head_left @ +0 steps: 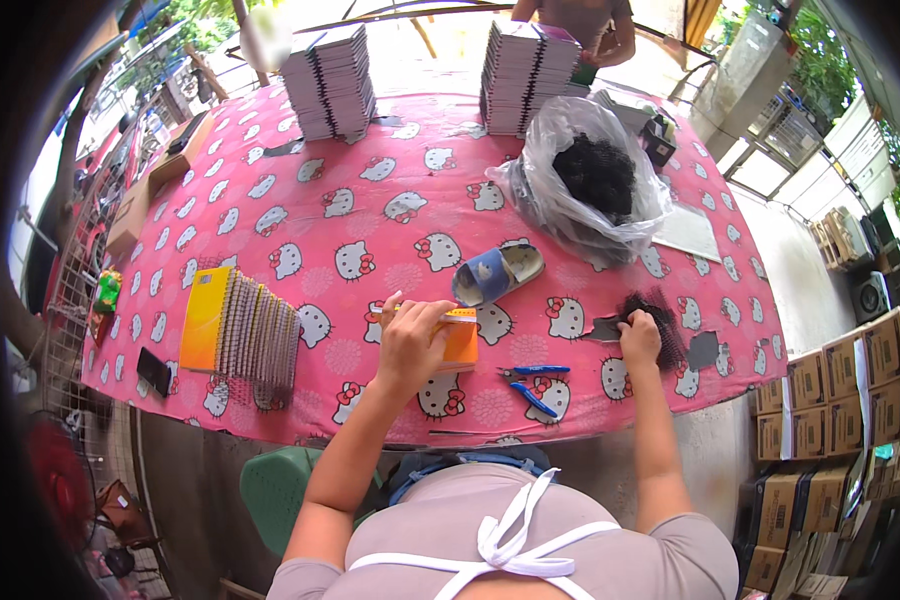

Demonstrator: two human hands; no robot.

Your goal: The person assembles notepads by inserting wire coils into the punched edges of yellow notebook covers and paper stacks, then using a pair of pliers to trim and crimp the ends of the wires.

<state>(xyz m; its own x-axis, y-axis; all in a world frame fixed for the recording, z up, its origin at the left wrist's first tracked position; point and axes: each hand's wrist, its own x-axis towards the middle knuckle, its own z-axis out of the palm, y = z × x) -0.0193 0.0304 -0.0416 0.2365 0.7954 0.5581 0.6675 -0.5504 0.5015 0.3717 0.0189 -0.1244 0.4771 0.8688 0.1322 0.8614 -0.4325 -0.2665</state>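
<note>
My left hand (410, 345) is closed over the left side of a small orange notebook (458, 345) near the front edge of the table, thumb and fingers curled round its top. To the right, my right hand (638, 338) has its fingertips pressed together in a small heap of black binding coils (662, 325); how many it holds is hidden. Blue-handled cutters (536, 384) lie between my hands. A blue slipper (498, 274) rests just beyond the orange notebook. At the left stands a row of spiral-bound notebooks (255, 325) with a yellow cover at its end.
A clear plastic bag (540, 195) full of black coils sits at the back right. Two tall notebook stacks (328, 85) (526, 80) stand at the far edge, near another person (610, 30). A phone (153, 371) lies far left. Cardboard boxes (840, 385) are piled on the right.
</note>
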